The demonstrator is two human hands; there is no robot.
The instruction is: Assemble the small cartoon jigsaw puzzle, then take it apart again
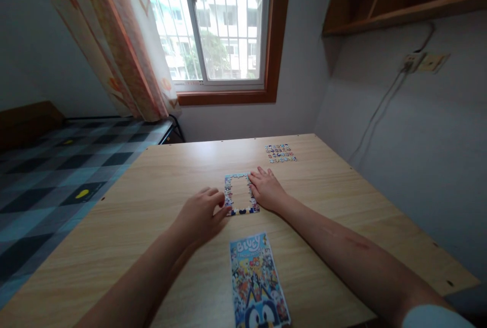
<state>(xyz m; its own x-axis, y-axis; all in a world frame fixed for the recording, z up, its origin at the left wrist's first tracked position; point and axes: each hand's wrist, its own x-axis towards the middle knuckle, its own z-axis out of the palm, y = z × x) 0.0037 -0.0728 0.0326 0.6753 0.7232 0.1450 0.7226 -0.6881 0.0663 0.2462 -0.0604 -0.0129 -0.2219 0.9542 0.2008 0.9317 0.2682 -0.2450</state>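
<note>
A rectangular border of joined jigsaw puzzle pieces (242, 211) lies on the wooden table, with bare wood showing inside it. At its left side is my left hand (203, 211), fingers loosely bent and a gap between thumb and forefinger. The thumb tip reaches the border's lower left corner, and I see nothing held in that hand. My right hand (266, 188) rests flat with fingers spread, its fingertips against the border's right edge. Nearer to me lies a blue picture sheet or box lid (253, 277) marked "Bluey", crowded with cartoon figures.
Loose puzzle pieces (280, 153) are laid out in rows toward the far right of the table (152, 226). A bed with a checked cover (87, 165) stands along the left. Behind the table are a window (228, 23) and curtain (117, 38); a cord (382, 99) hangs on the right wall.
</note>
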